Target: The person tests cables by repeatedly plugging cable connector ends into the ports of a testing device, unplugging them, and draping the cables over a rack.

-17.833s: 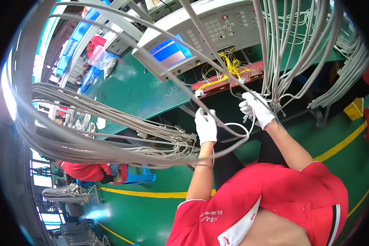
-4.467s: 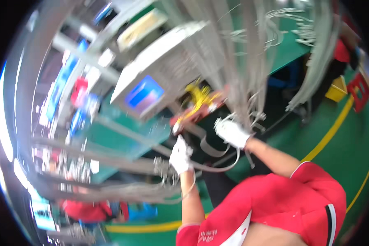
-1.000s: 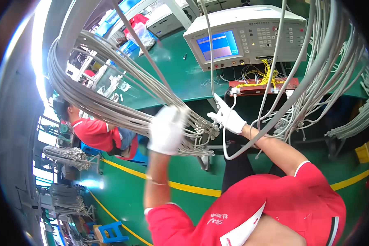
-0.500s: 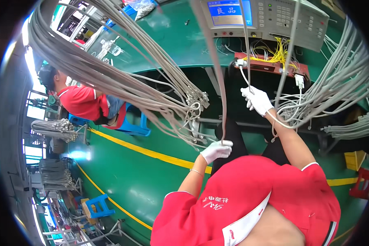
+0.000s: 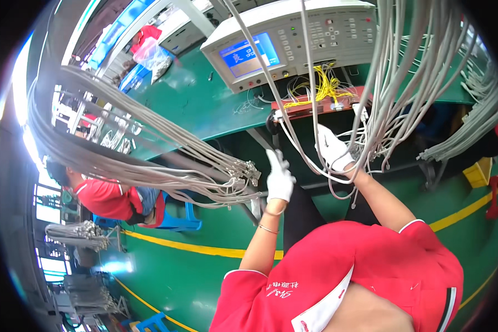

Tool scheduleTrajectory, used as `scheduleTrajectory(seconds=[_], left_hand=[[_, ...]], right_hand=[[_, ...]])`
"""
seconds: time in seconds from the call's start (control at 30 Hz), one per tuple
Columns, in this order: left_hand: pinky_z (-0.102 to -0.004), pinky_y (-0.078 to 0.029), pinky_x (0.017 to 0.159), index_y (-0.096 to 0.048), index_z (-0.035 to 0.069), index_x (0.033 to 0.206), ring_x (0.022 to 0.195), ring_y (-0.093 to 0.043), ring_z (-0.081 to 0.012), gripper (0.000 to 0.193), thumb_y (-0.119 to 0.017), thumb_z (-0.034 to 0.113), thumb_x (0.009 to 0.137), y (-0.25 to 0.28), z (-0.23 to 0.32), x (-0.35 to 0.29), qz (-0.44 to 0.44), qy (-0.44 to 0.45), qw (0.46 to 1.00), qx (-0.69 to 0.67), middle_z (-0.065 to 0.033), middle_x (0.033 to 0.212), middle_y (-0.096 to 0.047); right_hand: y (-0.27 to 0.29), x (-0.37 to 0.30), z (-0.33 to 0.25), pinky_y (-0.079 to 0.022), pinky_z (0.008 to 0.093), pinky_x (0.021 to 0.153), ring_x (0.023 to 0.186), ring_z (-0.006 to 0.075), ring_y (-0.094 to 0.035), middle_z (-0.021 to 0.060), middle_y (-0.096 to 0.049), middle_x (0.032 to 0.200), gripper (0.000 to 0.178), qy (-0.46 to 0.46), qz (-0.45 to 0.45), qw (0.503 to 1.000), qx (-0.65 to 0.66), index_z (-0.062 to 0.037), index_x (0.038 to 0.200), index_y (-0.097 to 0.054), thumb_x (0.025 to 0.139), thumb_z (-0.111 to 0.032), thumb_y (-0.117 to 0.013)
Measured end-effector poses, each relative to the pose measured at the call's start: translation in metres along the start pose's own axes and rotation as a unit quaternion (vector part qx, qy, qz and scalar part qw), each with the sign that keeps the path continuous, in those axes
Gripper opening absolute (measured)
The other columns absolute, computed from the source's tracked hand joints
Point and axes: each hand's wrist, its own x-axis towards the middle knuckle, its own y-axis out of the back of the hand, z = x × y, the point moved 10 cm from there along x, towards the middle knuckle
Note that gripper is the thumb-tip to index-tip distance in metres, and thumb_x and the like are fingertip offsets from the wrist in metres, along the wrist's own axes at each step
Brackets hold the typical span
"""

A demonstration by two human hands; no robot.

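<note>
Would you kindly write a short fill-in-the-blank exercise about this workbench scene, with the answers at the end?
The left hand and right hand wear ____ gloves.
The lit screen on the instrument is mostly ____.
Bright ____ wires bunch over the red fixture.
The cables hanging at the picture's right are nearer the ____ hand.
Missing words: white; blue; yellow; right.

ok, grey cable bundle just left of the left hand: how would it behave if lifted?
The grey cable bundle is likely flexible, maybe slightly springy: its strands sweep in broad curves without sharp kinks. Probably heavy as a whole, since many strands run together. It may snag, because the connector ends cluster closely, with strands crossing below them.
</note>
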Motion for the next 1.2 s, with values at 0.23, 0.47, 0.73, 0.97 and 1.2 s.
scheduleTrajectory(seconds=[0.23, 0.47, 0.73, 0.97, 1.2], left_hand=[[-0.018, -0.032, 0.038, -0.057, -0.001, 0.101, 0.048, -0.046, -0.0065, 0.024, -0.047, 0.0, 0.079, 0.001, 0.086, 0.025, 0.15, -0.028, 0.987, 0.05, -0.006, 0.085, -0.062], [-0.0193, -0.026, 0.038, -0.062, 0.011, 0.082, 0.044, -0.042, -0.0047, 0.021, -0.061, 0.032, 0.082, -0.054, 0.083, 0.066, 0.163, -0.044, 0.986, -0.013, 0.0022, 0.064, -0.055], [-0.0198, -0.031, 0.046, -0.062, 0.003, 0.076, 0.049, -0.042, -0.0044, 0.029, -0.058, 0.031, 0.085, -0.05, 0.078, 0.051, 0.123, -0.036, 0.983, 0.132, 0.0017, 0.057, -0.051], [-0.0236, -0.042, 0.055, -0.059, 0.001, 0.108, 0.06, -0.052, -0.0088, 0.031, -0.047, 0.024, 0.091, -0.023, 0.091, 0.033, 0.161, -0.15, 0.94, 0.261, -0.0051, 0.071, -0.058], [-0.0189, -0.025, 0.034, -0.062, 0.001, 0.095, 0.036, -0.035, -0.0061, 0.027, -0.052, 0.025, 0.088, -0.038, 0.059, 0.047, 0.113, 0.069, 0.991, -0.009, -0.0002, 0.051, -0.047]], right_hand=[[0.027, -0.006, -0.148, -0.044, 0.0252, 0.077, 0.082, 0.0122, -0.055, 0.0054, -0.059, 0.091, 0.028, 0.161, 0.125, 0.975, -0.092, -0.0009, 0.113, -0.051, 0.085, -0.004, -0.053], [0.137, -0.01, -0.062, -0.047, 0.0256, 0.073, 0.079, 0.014, -0.057, 0.0082, -0.059, 0.087, 0.016, 0.092, 0.27, 0.955, -0.077, -0.0022, 0.101, -0.051, 0.09, -0.013, -0.049], [0.119, -0.007, -0.044, -0.029, 0.0194, 0.037, 0.044, 0.0051, -0.041, -0.0039, -0.045, 0.057, 0.021, -0.007, 0.272, 0.909, 0.317, -0.008, 0.084, -0.056, 0.092, -0.021, -0.041], [0.116, -0.02, -0.033, -0.032, 0.0173, 0.043, 0.053, 0.0027, -0.04, -0.0034, -0.045, 0.067, 0.019, -0.015, 0.289, 0.918, 0.271, -0.0095, 0.091, -0.052, 0.093, -0.025, -0.04], [0.055, -0.044, -0.051, -0.034, 0.0243, 0.043, 0.05, 0.0066, -0.043, -0.0016, -0.047, 0.064, 0.014, -0.093, 0.062, 0.99, -0.08, -0.0087, 0.095, -0.048, 0.088, -0.02, -0.052]])
